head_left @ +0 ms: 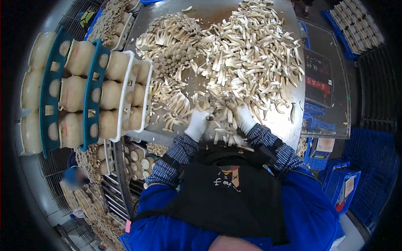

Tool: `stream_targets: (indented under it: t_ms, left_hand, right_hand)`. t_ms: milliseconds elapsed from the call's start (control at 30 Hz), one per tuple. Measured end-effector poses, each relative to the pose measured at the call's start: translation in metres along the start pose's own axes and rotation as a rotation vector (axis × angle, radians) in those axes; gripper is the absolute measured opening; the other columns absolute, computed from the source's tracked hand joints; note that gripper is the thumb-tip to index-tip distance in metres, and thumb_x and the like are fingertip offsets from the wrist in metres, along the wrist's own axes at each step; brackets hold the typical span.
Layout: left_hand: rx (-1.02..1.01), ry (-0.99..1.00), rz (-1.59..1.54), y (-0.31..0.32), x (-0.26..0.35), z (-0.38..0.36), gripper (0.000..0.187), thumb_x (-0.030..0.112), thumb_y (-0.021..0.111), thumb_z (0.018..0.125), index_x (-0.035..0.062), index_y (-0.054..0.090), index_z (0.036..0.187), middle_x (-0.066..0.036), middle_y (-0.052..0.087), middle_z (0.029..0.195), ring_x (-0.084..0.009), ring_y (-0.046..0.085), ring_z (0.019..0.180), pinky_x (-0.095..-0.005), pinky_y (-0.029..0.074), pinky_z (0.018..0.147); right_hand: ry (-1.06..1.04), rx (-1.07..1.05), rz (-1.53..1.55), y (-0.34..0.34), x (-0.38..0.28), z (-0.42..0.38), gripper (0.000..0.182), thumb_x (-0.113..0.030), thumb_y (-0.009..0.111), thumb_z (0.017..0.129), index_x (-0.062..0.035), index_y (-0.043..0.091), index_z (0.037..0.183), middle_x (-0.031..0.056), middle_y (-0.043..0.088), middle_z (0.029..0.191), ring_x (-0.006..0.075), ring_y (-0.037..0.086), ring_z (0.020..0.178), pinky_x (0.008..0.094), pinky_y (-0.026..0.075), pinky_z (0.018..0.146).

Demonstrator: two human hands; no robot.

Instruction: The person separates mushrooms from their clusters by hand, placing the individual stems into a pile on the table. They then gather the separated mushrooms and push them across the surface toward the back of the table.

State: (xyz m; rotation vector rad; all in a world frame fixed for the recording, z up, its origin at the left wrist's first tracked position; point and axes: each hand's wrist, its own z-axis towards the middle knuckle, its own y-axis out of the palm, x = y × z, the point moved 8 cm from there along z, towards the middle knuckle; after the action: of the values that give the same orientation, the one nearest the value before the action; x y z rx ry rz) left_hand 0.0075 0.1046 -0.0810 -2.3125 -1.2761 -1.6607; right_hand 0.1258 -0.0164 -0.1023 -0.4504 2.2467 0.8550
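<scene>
My left hand, in a white glove, is closed at the near side of the mushroom pile, with pale mushroom stems at its fingers. A small dark bit by its fingertips is too small to name. My right hand, also gloved, bends its fingers round mushrooms beside it; the fingertips are partly hidden. Loose long-stemmed mushrooms spread in a large heap over the metal table. Clumps with brown-grey caps lie on its left part. A few mushrooms are between my forearms and the apron.
On the left stand stacked bottles in teal racks and white racks. Blue crates and a small scale are at the right. Another person in a blue cap is at the lower left.
</scene>
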Motion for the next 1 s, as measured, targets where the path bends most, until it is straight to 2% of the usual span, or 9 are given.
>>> stream_targets:
  t_ms: [167, 233, 300, 400, 500, 633, 900, 967, 1000]
  left_hand:
    - [0.150, -0.021, 0.116, -0.013, 0.004, 0.010, 0.048, -0.002, 0.055, 0.088, -0.0026, 0.041, 0.134, -0.014, 0.060, 0.119, -0.0165, 0.063, 0.097, -0.0263, 0.054, 0.072]
    - [0.203, 0.026, 0.113, -0.030, 0.012, 0.016, 0.048, -0.001, 0.053, 0.090, -0.0024, 0.039, 0.135, -0.017, 0.058, 0.123, -0.0180, 0.062, 0.105, -0.0288, 0.056, 0.076]
    - [0.084, 0.027, 0.150, -0.043, 0.008, 0.025, 0.045, 0.003, 0.051, 0.093, -0.0014, 0.039, 0.136, -0.018, 0.058, 0.122, -0.0218, 0.060, 0.110, -0.0313, 0.052, 0.086]
    - [0.406, 0.212, 1.027, -0.069, 0.027, 0.027, 0.042, 0.015, 0.051, 0.095, -0.0029, 0.045, 0.132, -0.019, 0.058, 0.121, -0.0266, 0.059, 0.107, -0.0313, 0.049, 0.086]
    - [0.314, 0.013, 1.083, -0.070, 0.029, 0.038, 0.050, 0.035, 0.054, 0.094, 0.0028, 0.047, 0.133, -0.026, 0.054, 0.126, -0.0436, 0.052, 0.114, -0.0455, 0.044, 0.094]
    - [0.133, 0.509, 1.411, -0.037, 0.052, 0.058, 0.039, 0.017, 0.061, 0.085, 0.0008, 0.057, 0.120, -0.023, 0.057, 0.120, -0.0411, 0.054, 0.110, -0.0419, 0.045, 0.092]
    - [-0.117, 0.395, 1.654, 0.008, 0.055, 0.094, 0.047, 0.022, 0.063, 0.080, 0.0074, 0.052, 0.123, -0.019, 0.059, 0.113, -0.0370, 0.058, 0.103, -0.0431, 0.049, 0.085]
    - [-0.205, 0.404, 1.684, 0.015, 0.050, 0.097, 0.051, 0.024, 0.063, 0.079, 0.0120, 0.050, 0.127, -0.019, 0.061, 0.111, -0.0359, 0.061, 0.100, -0.0433, 0.049, 0.083]
    - [-0.272, 0.262, 1.818, 0.005, 0.034, 0.106, 0.052, 0.023, 0.064, 0.078, 0.0134, 0.051, 0.128, -0.018, 0.063, 0.109, -0.0356, 0.062, 0.098, -0.0433, 0.049, 0.083]
  right_hand:
    - [-0.215, -0.128, -0.370, 0.027, -0.032, 0.003, 0.035, -0.010, 0.059, 0.091, 0.0051, 0.058, 0.123, 0.0104, 0.066, 0.111, 0.0160, 0.061, 0.096, 0.0260, 0.047, 0.087]
    - [-0.167, -0.008, -0.326, 0.019, -0.036, 0.015, 0.028, -0.016, 0.057, 0.093, -0.0021, 0.062, 0.117, 0.0073, 0.068, 0.086, 0.0131, 0.062, 0.058, 0.0257, 0.051, 0.048]
    - [-0.276, 0.009, -0.447, 0.005, -0.042, 0.028, 0.031, -0.013, 0.060, 0.092, 0.0032, 0.060, 0.119, 0.0101, 0.069, 0.105, 0.0171, 0.063, 0.099, 0.0245, 0.048, 0.088]
    - [-0.480, -0.025, -0.432, -0.006, -0.059, 0.022, 0.029, -0.006, 0.062, 0.090, 0.0052, 0.061, 0.116, 0.0133, 0.068, 0.113, 0.0174, 0.062, 0.107, 0.0253, 0.047, 0.092]
    - [-0.825, 0.165, -0.717, -0.030, -0.086, -0.015, 0.026, -0.016, 0.059, 0.095, 0.0035, 0.063, 0.111, 0.0108, 0.069, 0.100, 0.0201, 0.063, 0.095, 0.0277, 0.049, 0.088]
    - [-0.411, 0.449, -0.250, -0.123, -0.065, -0.073, 0.034, -0.027, 0.048, 0.100, 0.0031, 0.064, 0.099, 0.0079, 0.067, 0.079, 0.0169, 0.063, 0.068, 0.0283, 0.052, 0.068]
    - [-0.095, 1.399, 0.421, -0.380, 0.057, -0.231, 0.031, -0.035, 0.048, 0.096, -0.0108, 0.061, 0.081, 0.0025, 0.060, 0.070, 0.0161, 0.055, 0.057, 0.0292, 0.044, 0.051]
    - [-0.080, 1.353, 0.489, -0.446, 0.119, -0.245, 0.039, -0.040, 0.048, 0.092, -0.0047, 0.061, 0.103, 0.0079, 0.064, 0.094, 0.0174, 0.060, 0.073, 0.0350, 0.051, 0.062]
    - [-0.130, 1.420, 0.384, -0.451, 0.126, -0.243, 0.029, -0.035, 0.050, 0.091, -0.0082, 0.060, 0.093, 0.0053, 0.060, 0.083, 0.0175, 0.056, 0.064, 0.0354, 0.048, 0.057]
